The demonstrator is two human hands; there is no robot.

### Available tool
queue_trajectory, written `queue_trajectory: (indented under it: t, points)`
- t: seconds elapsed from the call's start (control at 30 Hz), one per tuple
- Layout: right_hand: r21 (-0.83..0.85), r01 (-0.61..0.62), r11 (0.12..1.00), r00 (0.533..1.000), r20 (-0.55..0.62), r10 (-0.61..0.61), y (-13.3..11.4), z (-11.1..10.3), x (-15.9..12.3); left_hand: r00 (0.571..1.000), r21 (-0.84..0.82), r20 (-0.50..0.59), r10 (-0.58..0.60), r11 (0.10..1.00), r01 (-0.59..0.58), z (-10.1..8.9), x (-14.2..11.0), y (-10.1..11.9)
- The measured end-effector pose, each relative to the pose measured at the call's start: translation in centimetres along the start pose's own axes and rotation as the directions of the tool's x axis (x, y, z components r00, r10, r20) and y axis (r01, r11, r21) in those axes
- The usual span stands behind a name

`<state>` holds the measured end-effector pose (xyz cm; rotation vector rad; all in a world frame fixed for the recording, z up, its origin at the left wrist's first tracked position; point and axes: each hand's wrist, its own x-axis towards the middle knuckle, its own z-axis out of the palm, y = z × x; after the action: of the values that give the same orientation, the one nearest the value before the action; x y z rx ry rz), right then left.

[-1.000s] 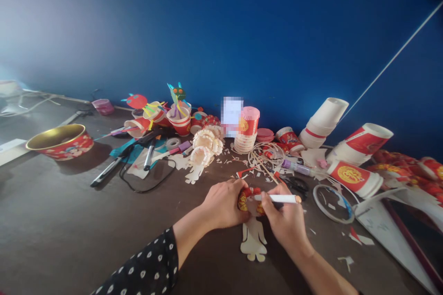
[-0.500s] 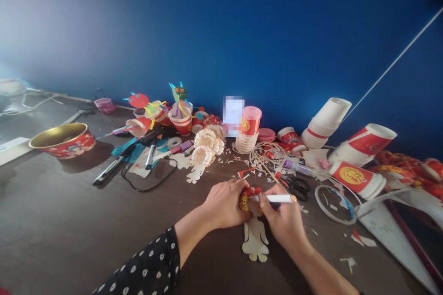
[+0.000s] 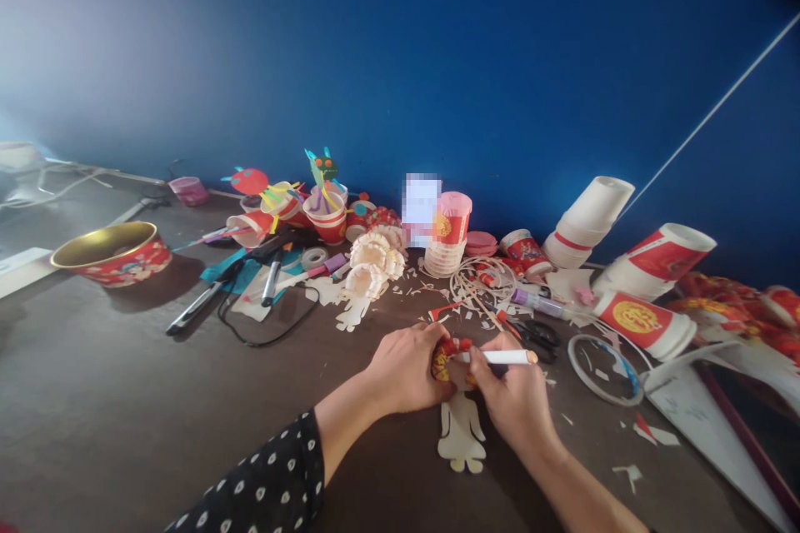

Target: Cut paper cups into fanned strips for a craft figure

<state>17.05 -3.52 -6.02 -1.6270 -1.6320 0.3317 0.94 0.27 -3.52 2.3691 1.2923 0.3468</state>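
Note:
A pale paper cut-out figure point(image 3: 461, 430) lies in front of me, its rounded feet toward me and its upper part between my hands. Its top bears red and gold printed pieces point(image 3: 442, 360), apparently cut from a paper cup. My left hand point(image 3: 409, 368) is closed over the left side of that upper part, thumb and fingers pressing it. In my right hand point(image 3: 513, 387) is a white marker pen point(image 3: 509, 356) with an orange end pointing right. The pen's tip is at the upper part of the figure, mostly hidden by my fingers.
Behind my hands are ruffled paper cups point(image 3: 368, 266), paper scraps, and black scissors point(image 3: 541, 339). Paper-cup stacks point(image 3: 591, 221) stand at right beside a ring of tubing point(image 3: 605, 371). At left sit a red bowl point(image 3: 116, 262) and a utility knife point(image 3: 195, 310).
The marker pen and my right hand have shifted very slightly to the right. My left hand and the paper figure stay in place.

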Motion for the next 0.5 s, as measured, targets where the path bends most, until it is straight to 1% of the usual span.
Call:
queue_trajectory:
  t: [0.33, 0.5]
  points:
    - [0.064, 0.010, 0.998, 0.996, -0.084, -0.005, -0.32, -0.29, -0.16, 1.000, 0.003, 0.009, -0.009, 1.000, 0.009, -0.08, 0.03, 0.07]
    - [0.051, 0.004, 0.999, 0.999, -0.047, -0.002, -0.18, -0.22, -0.13, 1.000, 0.005, 0.021, -0.019, 1.000, 0.019, -0.16, 0.05, 0.12]
